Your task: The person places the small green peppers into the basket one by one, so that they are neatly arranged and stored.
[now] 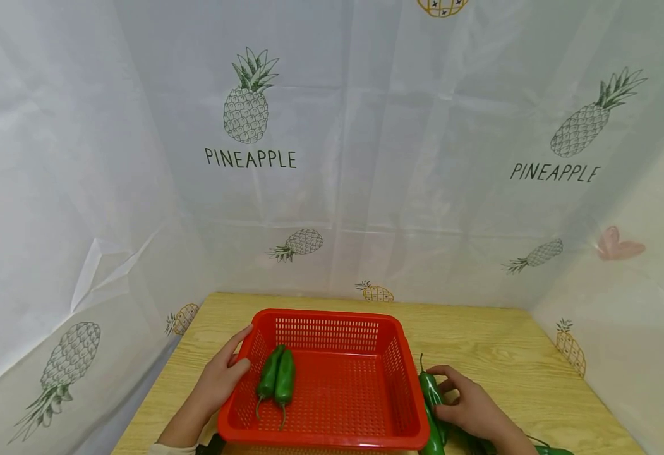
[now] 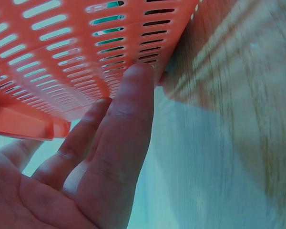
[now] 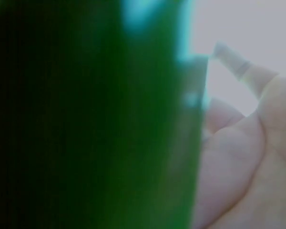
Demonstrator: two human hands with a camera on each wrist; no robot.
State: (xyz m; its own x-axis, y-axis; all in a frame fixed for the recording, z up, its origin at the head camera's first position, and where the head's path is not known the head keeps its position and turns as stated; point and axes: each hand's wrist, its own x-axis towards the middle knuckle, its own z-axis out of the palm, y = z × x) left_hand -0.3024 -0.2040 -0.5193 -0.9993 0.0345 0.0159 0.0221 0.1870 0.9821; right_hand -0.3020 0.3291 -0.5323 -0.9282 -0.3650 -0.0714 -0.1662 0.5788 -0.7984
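Observation:
A red plastic basket (image 1: 332,439) with slotted walls stands on the wooden table, two green chili peppers (image 1: 284,379) lying side by side at its left inside. At its left rim my left hand (image 1: 218,378) grips the basket, thumb over the edge. In the left wrist view, fingers (image 2: 128,109) lie along the outer slotted wall. My right hand (image 1: 470,406), just past the basket's right side, pinches a green chili pepper (image 1: 430,390) between thumb and fingers. Another pepper (image 1: 435,437) lies below it. A blurred green pepper (image 3: 109,124) fills much of the right wrist view.
More green peppers (image 1: 553,450) lie near and under my right forearm, partly cut off by the frame's lower edge. A dark item (image 1: 212,445) shows by the basket's front left corner. White pineapple-print sheeting (image 1: 388,189) surrounds the wooden table (image 1: 479,335) at back and sides.

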